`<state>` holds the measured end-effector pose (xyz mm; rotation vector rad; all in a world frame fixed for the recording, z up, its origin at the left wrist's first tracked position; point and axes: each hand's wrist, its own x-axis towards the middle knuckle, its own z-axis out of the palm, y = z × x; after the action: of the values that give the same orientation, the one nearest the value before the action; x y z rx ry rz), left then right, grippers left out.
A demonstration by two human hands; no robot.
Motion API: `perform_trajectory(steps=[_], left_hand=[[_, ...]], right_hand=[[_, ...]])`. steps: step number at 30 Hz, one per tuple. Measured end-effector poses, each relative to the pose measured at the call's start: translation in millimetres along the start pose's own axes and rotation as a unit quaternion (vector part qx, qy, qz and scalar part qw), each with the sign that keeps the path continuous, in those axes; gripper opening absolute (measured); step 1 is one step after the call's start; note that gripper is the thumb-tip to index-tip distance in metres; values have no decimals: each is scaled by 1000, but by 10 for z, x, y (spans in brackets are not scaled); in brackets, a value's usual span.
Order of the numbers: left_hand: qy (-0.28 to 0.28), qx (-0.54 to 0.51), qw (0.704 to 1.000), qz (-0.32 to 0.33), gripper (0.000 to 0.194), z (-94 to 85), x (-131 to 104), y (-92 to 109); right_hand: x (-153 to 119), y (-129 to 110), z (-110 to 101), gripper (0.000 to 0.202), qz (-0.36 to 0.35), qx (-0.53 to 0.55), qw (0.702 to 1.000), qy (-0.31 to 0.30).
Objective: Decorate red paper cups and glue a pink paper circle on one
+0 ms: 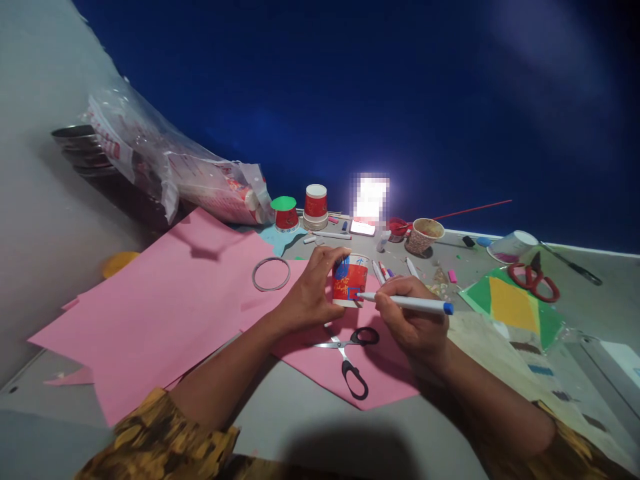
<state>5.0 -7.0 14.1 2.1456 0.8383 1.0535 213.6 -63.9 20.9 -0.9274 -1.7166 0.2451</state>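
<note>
Thumb and fingers of my left hand [313, 287] grip a red and white paper cup [345, 277] by its top and bottom. Blue ink strokes mark the cup's upper left, and a blue outline shows low on its right side. In my right hand [415, 317] is a white marker pen [417, 303] with a blue end, held level. Its tip meets the cup near the blue outline. Below the cup, black-handled scissors [345, 347] lie spread on pink paper [320, 373].
A large pink sheet [185, 300] and a grey ring [271, 274] lie left. Behind stand more paper cups [315, 202], a green-topped cup [285, 213] and a patterned cup [424, 237]. Red-handled scissors [535, 280] rest on green and yellow sheets [515, 307] at right. A plastic bag [200, 177] leans back left.
</note>
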Motion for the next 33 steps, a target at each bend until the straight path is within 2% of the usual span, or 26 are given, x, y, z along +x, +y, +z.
perform_trajectory(steps=[5, 12, 24, 33], left_hand=[[2, 21, 999, 31, 88, 35, -2, -19], [-5, -3, 1000, 14, 90, 34, -20, -8], [1, -31, 999, -16, 88, 19, -28, 22], [3, -44, 999, -28, 88, 12, -18, 13]], right_hand=[[46, -20, 22, 9, -38, -21, 999, -18], [71, -36, 6, 11, -64, -67, 995, -34], [-3, 36, -2, 14, 19, -44, 999, -7], [6, 15, -14, 13, 40, -36, 998, 13]])
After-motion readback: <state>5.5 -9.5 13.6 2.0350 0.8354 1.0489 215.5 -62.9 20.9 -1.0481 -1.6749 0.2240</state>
